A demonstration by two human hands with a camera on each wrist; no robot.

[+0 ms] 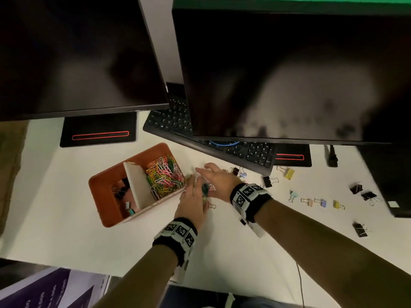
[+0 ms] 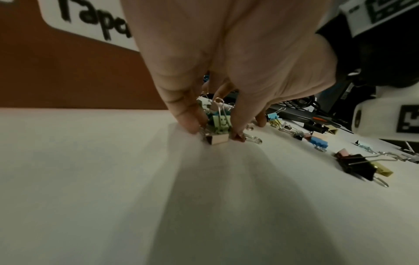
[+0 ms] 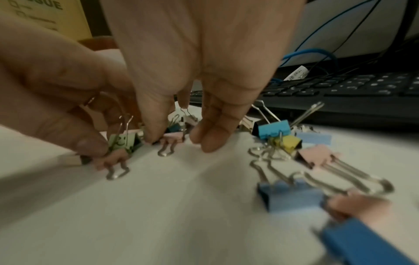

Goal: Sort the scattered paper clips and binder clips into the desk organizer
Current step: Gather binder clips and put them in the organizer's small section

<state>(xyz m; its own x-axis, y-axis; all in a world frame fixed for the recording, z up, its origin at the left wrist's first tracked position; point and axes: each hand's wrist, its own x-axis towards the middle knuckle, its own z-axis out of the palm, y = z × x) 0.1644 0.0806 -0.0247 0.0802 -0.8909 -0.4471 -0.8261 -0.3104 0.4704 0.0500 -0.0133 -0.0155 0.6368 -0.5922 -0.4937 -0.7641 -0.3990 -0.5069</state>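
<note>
Gathering a small cluster of binder clips [image 2: 218,129] on the white desk [image 1: 66,218], just beside the right wall of the brown organizer [image 1: 104,196], both hands are working close together. The clips look light, stiff and springy, with smooth wire handles that would likely slip; the painted bodies seem the surest place to pinch.

The left hand [image 1: 192,202] is curling its fingers down around a pale green clip with a smiling face, fingertips [image 2: 191,123] pressing on either side of it and of a tan clip beneath. The right hand [image 1: 216,180] is lying just beyond, fingers bent downward, its fingertips [image 3: 152,136] touching a pink clip [image 3: 172,139] on the desk; whether it is actually gripping that clip is unclear.

Inside the organizer, a white divider [image 1: 138,185] is separating coloured paper clips [image 1: 164,174] on the right from a few binder clips on the left. More binder clips are lying scattered well to the right, near a black keyboard [image 1: 255,152] and under two dark monitors [image 1: 289,74].
</note>
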